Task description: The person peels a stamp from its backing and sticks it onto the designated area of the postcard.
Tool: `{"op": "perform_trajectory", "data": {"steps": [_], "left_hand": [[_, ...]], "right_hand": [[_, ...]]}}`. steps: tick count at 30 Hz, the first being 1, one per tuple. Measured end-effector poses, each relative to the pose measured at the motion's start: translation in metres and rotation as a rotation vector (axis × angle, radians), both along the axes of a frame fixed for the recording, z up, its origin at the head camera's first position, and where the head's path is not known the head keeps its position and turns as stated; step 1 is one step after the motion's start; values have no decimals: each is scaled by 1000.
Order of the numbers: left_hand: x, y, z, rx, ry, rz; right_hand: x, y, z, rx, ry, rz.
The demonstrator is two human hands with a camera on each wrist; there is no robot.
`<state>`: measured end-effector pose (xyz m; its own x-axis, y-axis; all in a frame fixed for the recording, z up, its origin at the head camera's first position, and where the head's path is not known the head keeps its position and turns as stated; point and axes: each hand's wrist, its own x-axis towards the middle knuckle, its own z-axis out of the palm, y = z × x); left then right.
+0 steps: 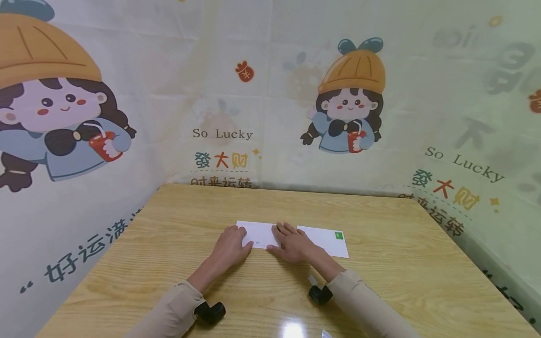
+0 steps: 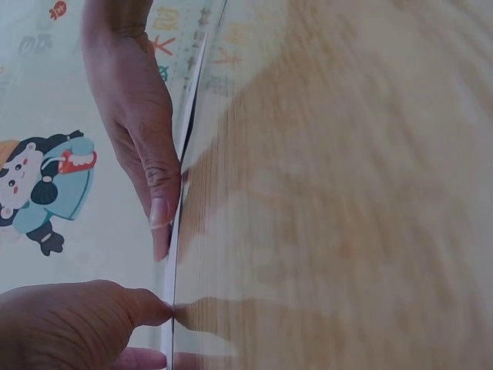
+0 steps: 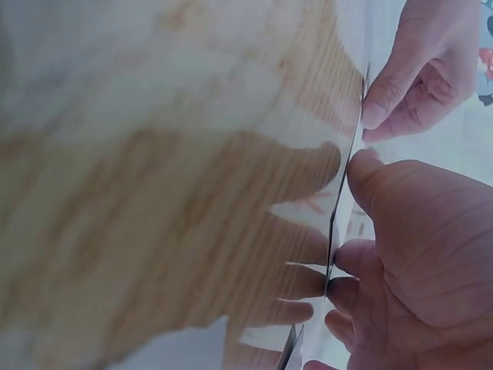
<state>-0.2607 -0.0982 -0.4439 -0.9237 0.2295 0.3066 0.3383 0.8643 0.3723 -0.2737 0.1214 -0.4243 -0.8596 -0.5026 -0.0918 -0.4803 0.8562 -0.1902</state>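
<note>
Two white envelopes lie side by side on the wooden table. The left envelope has my left hand at its left end, fingers on the top and thumb by the near edge. My right hand rests across its right end, fingers spread. A bit of green shows beneath those fingers. Just right of that hand is the right envelope, a green stamp in its upper right corner. Seen low in the left wrist view, the left thumb touches the envelope's edge.
The wooden table reaches back to a printed cloth backdrop with cartoon figures and lettering. Black wrist cameras sit at both sleeves. A small pale piece shows at the bottom edge of the head view.
</note>
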Motion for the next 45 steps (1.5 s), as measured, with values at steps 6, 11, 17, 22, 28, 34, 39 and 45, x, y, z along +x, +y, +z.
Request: {"op": "perform_trajectory", "data": {"steps": [6,11,17,22,28,34,39,45], "left_hand": [[1,1,0,-2,-5,6],[1,2,1,5,-15,13],[2,2,2,7,-26,13],[3,0,0,10,-13,-7],[2,-1,-2,18,3,-16],[1,1,-4,28,-12,-7],[0,2,-4,32,-13,-10],[3,-2,0,69,-11,13]], "right_hand": [[0,0,0,7,-14,-4],[0,0,1,9,-32,-10],[0,1,0,-5,-39,-6],[1,2,-2,-26,-50,-8],[1,7,-3,-104,-16,10],[12,24,11,-390,84,0],[32,45,18,-567,123,-55],[68,68,9,-609,146,-105]]}}
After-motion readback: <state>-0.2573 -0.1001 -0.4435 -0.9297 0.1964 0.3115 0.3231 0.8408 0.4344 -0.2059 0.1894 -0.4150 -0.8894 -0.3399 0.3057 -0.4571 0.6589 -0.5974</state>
